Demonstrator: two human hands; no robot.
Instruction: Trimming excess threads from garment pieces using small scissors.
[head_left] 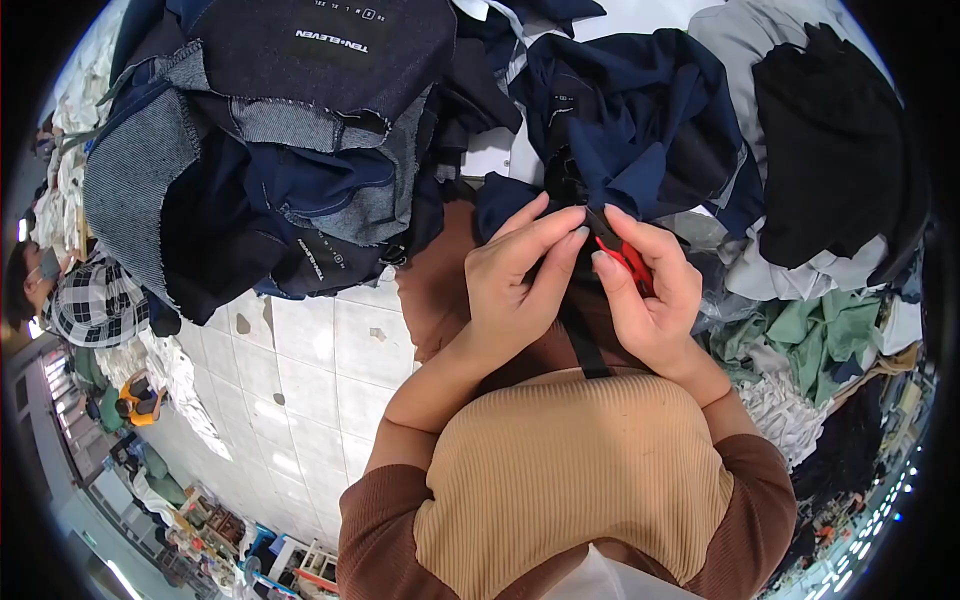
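In front of my chest my two hands meet over a navy garment (640, 130) with dark inner fabric. My left hand (525, 270) is closed in a pinch, thumb against forefinger, on the dark edge of this garment. My right hand (655, 275) grips red-handled thread snips (622, 258); their dark tip lies beside my left fingertips. Exactly where the blades touch is hidden by the fingers. The garment spreads over the work surface just beyond both hands.
At the left rises a big pile of dark denim garments (320, 120). Black cloth (835, 150) lies at the right, above green cloth (825, 335). Pale floor tiles (310, 350) show at the left. A person in a checked top (100, 300) is at the far left.
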